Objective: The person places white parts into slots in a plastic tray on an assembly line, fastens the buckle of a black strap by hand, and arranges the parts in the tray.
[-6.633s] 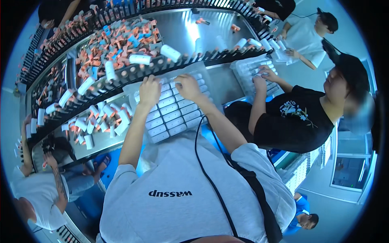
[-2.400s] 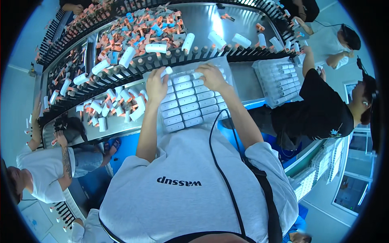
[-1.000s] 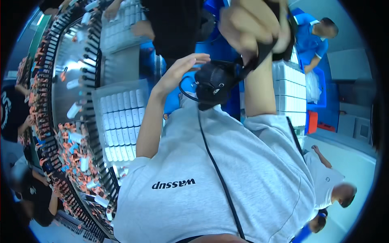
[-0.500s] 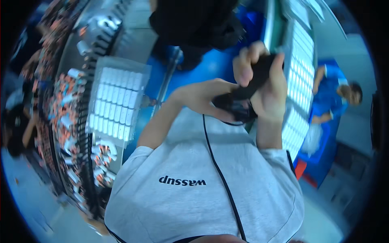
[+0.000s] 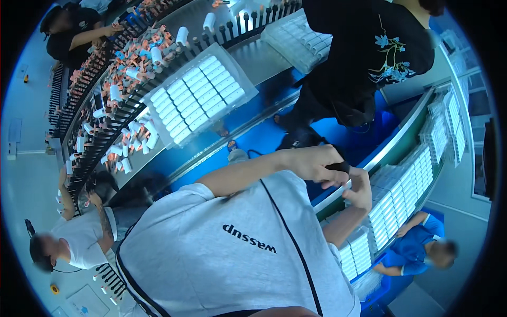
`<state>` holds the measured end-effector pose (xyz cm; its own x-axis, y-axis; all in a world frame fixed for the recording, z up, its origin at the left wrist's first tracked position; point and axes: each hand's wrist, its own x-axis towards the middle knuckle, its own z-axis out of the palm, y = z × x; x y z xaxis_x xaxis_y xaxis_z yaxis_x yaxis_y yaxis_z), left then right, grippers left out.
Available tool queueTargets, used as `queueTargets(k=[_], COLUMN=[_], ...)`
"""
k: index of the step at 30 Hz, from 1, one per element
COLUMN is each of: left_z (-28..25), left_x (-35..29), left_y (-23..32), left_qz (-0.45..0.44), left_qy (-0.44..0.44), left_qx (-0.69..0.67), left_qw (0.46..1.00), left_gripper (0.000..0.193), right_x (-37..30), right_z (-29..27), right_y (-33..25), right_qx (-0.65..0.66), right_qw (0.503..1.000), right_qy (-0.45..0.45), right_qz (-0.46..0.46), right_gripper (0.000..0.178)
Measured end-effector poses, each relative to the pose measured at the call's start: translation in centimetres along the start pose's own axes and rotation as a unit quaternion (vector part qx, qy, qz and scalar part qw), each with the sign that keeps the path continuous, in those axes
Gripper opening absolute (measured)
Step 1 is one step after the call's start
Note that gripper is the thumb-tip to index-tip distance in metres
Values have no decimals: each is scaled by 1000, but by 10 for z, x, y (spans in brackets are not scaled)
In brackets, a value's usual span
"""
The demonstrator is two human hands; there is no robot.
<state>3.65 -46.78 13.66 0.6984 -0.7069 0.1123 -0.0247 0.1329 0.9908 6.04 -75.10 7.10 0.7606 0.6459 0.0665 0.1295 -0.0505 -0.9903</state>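
My left hand [image 5: 312, 162] is closed around a small black device [image 5: 340, 168] held out in front of my chest. My right hand [image 5: 362, 187] meets it from below, fingers curled against the device's end. A thin black cord [image 5: 289, 232] runs down across my grey shirt. A clear tray of white tubes [image 5: 199, 99] lies on the steel bench up to the left, well away from both hands. Rows of stacked trays with white tubes [image 5: 402, 196] stand just beyond my right hand.
A person in a black printed shirt [image 5: 364, 53] stands close ahead. A conveyor with black pegs [image 5: 100, 132] carries loose white and orange tubes. Other people sit at lower left [image 5: 79, 243], upper left [image 5: 74, 31] and lower right in blue [image 5: 417, 256]. The floor is blue [image 5: 264, 134].
My hands left the tray of white tubes and came together on the black device. My view has swung right, away from the conveyor and toward the stacked trays.
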Motion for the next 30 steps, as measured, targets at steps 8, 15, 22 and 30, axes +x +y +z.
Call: queueTargets(k=[8,15,22,30], left_z=[-23,-29,7,17], left_x=[-67,-218,-236,-195], left_y=[1,-28,-25,9], left_qz=[132,-26,32,-83], left_qy=[71,295,347,383], left_qx=[69,-24,-96,-39], left_qw=[986,955,932,919], left_gripper=[27,48,28,27], right_x=[109,146,149,133], right_z=[104,115,156,186], right_y=[25,-33,-71,-68], right_qx=[86,-4,62,-45], right_qw=[967,969,956,967], right_qy=[-239,-242,-287,-229], right_qz=[24,-51,15,-101], right_gripper=[41,32,29,43])
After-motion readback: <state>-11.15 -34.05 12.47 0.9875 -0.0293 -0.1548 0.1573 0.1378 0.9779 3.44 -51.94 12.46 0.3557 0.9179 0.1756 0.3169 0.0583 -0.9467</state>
